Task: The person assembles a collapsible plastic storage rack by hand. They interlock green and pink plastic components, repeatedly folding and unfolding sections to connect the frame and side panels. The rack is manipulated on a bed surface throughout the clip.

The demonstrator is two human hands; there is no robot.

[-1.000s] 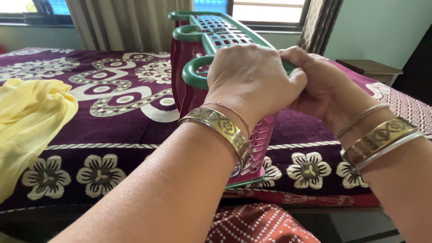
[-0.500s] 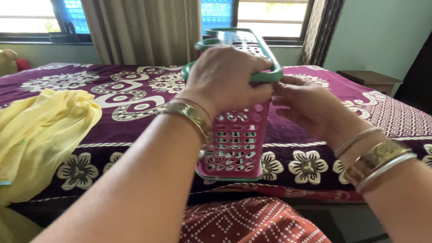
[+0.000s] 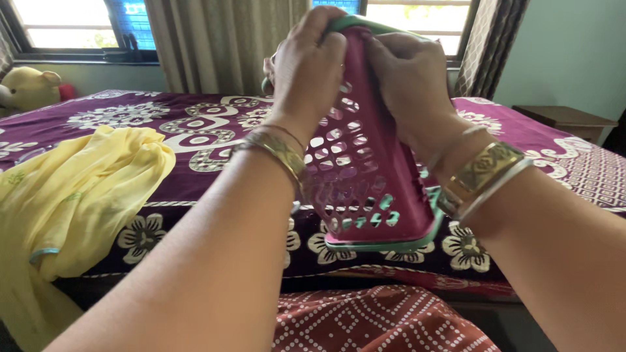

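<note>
2 hands [image 3: 358,78] around tilted pink perforated basket [image 3: 365,176] over bed [image 3: 195,130].

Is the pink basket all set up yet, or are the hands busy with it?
Not set up yet. Both hands grip the pink basket at its green top edge: the left hand and the right hand hold it tilted above the purple bedspread. Nothing shows inside it. The yellow cloth lies untouched on the bed.
</note>
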